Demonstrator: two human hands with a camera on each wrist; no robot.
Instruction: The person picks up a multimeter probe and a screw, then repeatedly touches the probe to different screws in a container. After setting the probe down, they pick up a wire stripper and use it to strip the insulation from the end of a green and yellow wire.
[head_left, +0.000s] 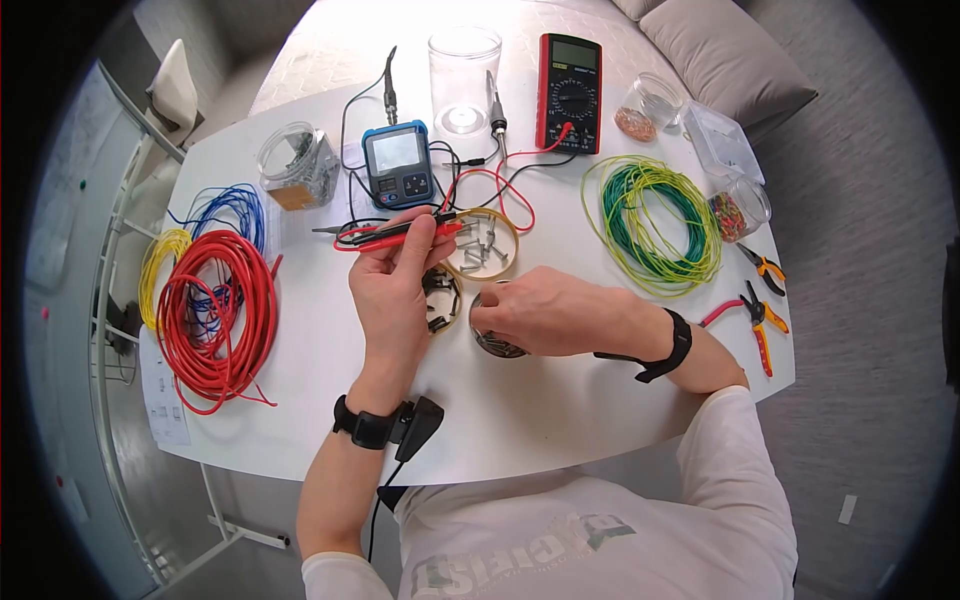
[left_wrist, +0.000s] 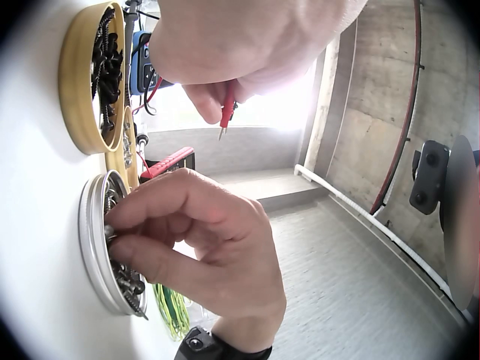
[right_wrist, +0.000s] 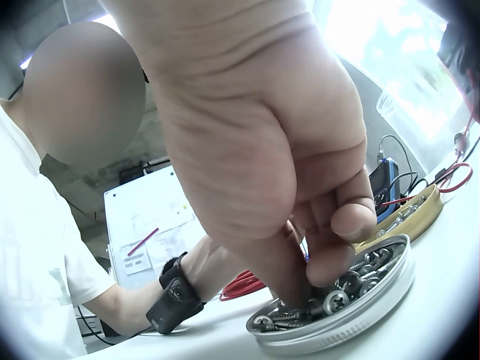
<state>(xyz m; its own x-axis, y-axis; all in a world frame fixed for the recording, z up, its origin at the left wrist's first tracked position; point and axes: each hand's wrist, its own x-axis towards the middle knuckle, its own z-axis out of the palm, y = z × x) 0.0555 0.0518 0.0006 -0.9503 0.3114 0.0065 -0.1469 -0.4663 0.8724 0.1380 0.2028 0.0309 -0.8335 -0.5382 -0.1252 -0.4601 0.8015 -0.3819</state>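
Observation:
My left hand (head_left: pixel 392 305) is raised over the small containers and grips a red test probe (left_wrist: pixel 228 103) and a black test probe (head_left: pixel 398 228) together. My right hand (head_left: pixel 555 312) reaches down into a round silver metal lid (right_wrist: pixel 379 319) filled with dark metal screws (right_wrist: pixel 337 301). In the left wrist view, its thumb and index finger pinch a small screw (left_wrist: pixel 109 231) at the lid's rim. Beside the lid stand a yellow ring-shaped tray (left_wrist: pixel 73 82) of black screws and another yellow tray (head_left: pixel 516 245) of silver screws.
A blue handheld meter (head_left: pixel 397 165) and a red multimeter (head_left: pixel 570 95) stand at the back with tangled leads. Red cable coils (head_left: pixel 220 320) lie left, green-yellow wire (head_left: pixel 655 225) right. Clear jars (head_left: pixel 300 165), pliers (head_left: pixel 768 272) and wire strippers (head_left: pixel 760 325) sit near the edges.

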